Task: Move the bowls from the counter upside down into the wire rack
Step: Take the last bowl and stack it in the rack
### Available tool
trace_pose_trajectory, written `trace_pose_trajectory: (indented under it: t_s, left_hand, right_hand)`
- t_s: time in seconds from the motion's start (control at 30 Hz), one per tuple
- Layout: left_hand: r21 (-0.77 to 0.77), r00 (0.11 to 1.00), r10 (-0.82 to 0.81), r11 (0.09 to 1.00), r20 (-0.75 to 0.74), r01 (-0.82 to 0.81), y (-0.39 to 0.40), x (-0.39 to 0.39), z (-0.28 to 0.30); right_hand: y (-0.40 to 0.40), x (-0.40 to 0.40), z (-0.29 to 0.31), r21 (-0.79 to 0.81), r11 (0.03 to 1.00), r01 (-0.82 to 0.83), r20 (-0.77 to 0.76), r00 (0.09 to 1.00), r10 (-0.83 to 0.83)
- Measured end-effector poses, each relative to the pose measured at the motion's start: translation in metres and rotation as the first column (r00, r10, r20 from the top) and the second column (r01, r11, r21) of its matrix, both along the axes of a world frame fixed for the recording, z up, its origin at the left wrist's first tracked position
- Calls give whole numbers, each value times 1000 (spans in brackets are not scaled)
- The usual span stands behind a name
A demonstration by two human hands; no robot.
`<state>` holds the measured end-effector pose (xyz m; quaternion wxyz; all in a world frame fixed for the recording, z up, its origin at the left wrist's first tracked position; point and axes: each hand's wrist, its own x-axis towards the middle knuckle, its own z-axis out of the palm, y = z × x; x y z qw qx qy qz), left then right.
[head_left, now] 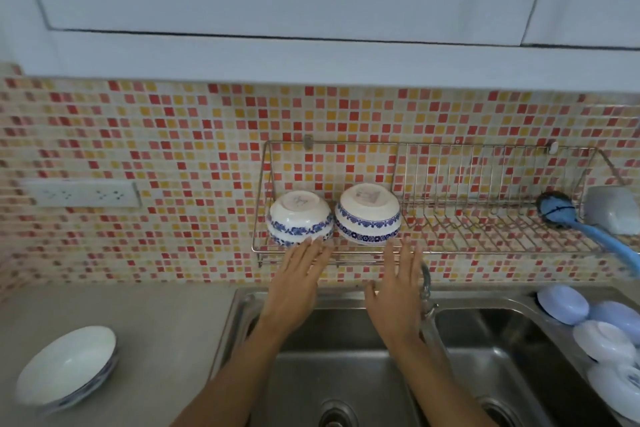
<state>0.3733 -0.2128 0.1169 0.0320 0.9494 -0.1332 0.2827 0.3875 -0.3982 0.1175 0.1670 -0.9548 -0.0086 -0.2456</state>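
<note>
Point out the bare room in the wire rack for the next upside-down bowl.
The wire rack is crowded at its left end, where two upside-down bowls sit side by side. Free room is the slotted stretch between the right bowl and the blue brush. The far right end holds the brush and a grey cup.

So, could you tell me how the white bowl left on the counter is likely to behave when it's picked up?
The white bowl looks like glazed ceramic, so probably rigid, breakable and fairly heavy for its size. Its glossy surface may be slippery, especially beside the sink. It seems to sit on another dish, so it might slide or clink when lifted.
</note>
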Motion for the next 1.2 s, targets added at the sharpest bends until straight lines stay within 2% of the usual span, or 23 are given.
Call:
trace_pose_trajectory:
  t_s: [0.17,0.3,0.43,0.53,0.6,0.73,0.83,0.93,1.1,1.2]
  left_hand:
    - [-95,1000,-11,995,-11,10,47,-28,0]
    - [-218,1000,10,976,26,-4,123,-60,-8]
    - [-288,978,208,936,-3,-200,217,-93,-20]
    - [-381,925,370,845,-92,-376,286,-120,-37]
    - [-445,870,455,750,-189,-489,327,-139,-54]
    - [-458,722,540,557,-434,-692,379,-166,-88]
    - [-457,631,489,437,-602,-775,400,-176,-107]
    - [-454,590,429,383,-684,-804,415,-178,-113]
    - [-525,567,288,215,-771,-823,432,-176,-129]
    - [-556,570,227,127,-790,-821,436,-174,-141]
  right_hand:
    - [59,-26,-20,193,976,-101,1,995,102]
    - [134,-56,-50,158,939,-304,-66,946,318]
    - [213,-83,-67,161,869,-467,-216,843,493]
    - [271,-97,-72,183,824,-536,-298,769,566]
    - [307,-107,-77,219,796,-564,-380,702,602]
    - [364,-113,-86,255,733,-630,-549,530,646]
    - [396,-113,-87,321,737,-595,-639,439,632]
    - [422,-114,-90,375,794,-478,-702,414,580]
    - [451,-112,-101,433,858,-276,-770,381,511]
    - [459,-111,-112,440,870,-225,-787,371,494]
